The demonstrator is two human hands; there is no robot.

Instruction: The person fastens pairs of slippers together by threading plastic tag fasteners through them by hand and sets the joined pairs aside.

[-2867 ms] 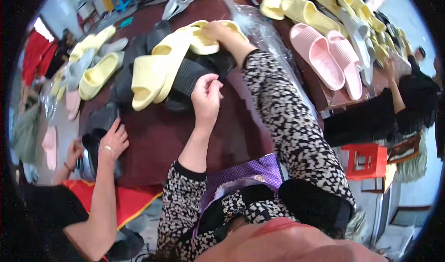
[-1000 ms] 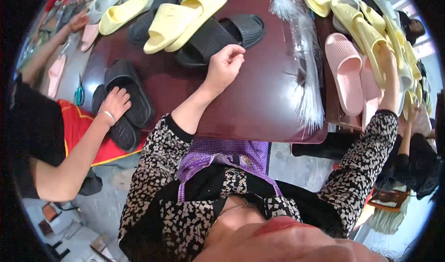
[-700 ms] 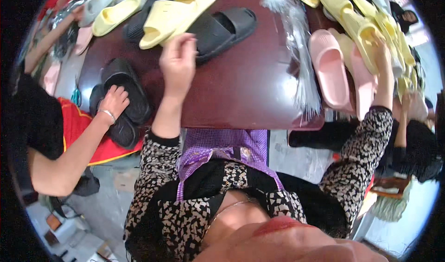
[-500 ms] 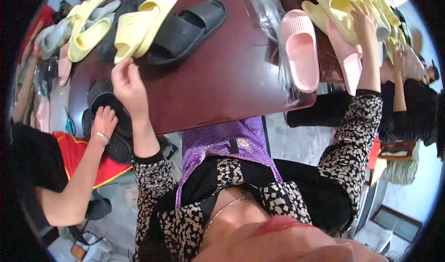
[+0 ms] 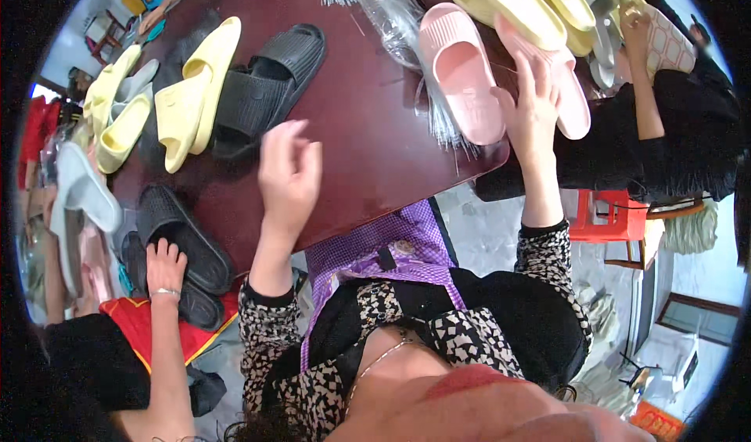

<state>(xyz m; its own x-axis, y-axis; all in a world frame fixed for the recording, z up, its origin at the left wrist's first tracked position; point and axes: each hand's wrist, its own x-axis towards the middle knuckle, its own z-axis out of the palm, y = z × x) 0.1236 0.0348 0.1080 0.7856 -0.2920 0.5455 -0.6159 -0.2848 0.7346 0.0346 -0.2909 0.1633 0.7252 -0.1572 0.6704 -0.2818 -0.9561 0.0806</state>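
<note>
My left hand (image 5: 288, 177) hovers over the near edge of the dark red table (image 5: 368, 121), fingers loosely curled and apart, holding nothing. Just beyond it lie a pair of black slippers (image 5: 266, 86) and a pair of pale yellow slippers (image 5: 199, 94), overlapping. On the right, my right hand (image 5: 535, 113) reaches between two pink slippers (image 5: 467, 74). Its fingers are spread against the right pink slipper (image 5: 573, 90), and the thumb is by the edge of the left one. It does not appear to grip either.
Clear plastic bags (image 5: 391, 19) lie mid-table. More yellow slippers (image 5: 524, 12) are piled at the far right. At left, a co-worker's hand (image 5: 166, 268) rests on black slippers (image 5: 184, 235); beyond are yellow and grey slippers (image 5: 125, 133). Another person's arm (image 5: 643, 82) is at right, above a red stool (image 5: 606, 217).
My left hand has left the yellow slippers and moved right and nearer. My right hand has drawn back from the yellow slippers to the pink ones. The view has shifted.
</note>
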